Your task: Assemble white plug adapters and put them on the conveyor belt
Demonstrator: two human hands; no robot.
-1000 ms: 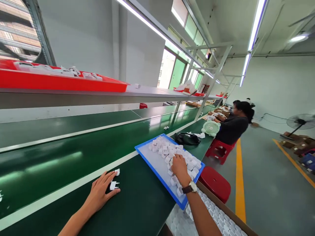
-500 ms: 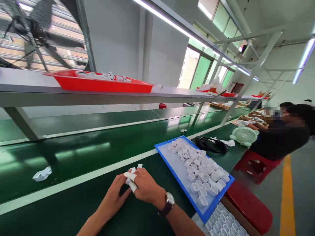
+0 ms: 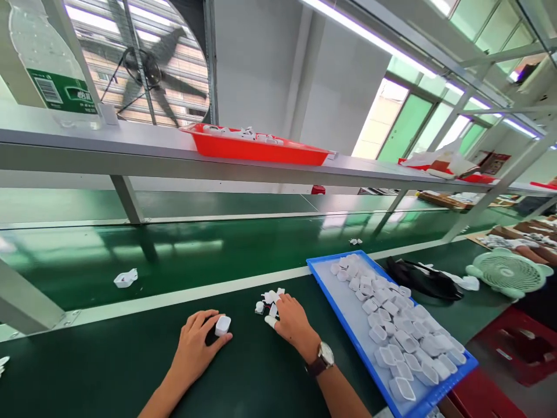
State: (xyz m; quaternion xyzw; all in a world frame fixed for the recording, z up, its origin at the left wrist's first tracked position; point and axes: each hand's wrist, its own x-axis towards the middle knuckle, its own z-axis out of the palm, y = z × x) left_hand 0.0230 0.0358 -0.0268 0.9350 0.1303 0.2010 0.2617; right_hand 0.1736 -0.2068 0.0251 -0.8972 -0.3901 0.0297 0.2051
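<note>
On the green work surface, my left hand (image 3: 198,347) closes its thumb and fingers around a small white plastic case (image 3: 223,325) with rounded corners. To its right, my right hand (image 3: 296,326) reaches over a small cluster of white plastic parts (image 3: 260,306). Its thumb and fingertips close around one of them, partly hidden by the fingers. A white cover is on the right thumb, and a watch (image 3: 324,355) is on that wrist. Farther right, a blue-rimmed tray (image 3: 324,296) holds many loose, open white plastic cases (image 3: 402,337).
A white part (image 3: 126,278) lies beyond the pale strip. Behind stands a shelf (image 3: 165,157) with a red tray (image 3: 261,150) and a plastic bottle (image 3: 54,64). A black pouch (image 3: 424,280) and a green fan (image 3: 508,270) are at right, near another person's arm (image 3: 535,254).
My hands were together over white parts; now they are apart, the left with the case and the right at the cluster. The view has swung left.
</note>
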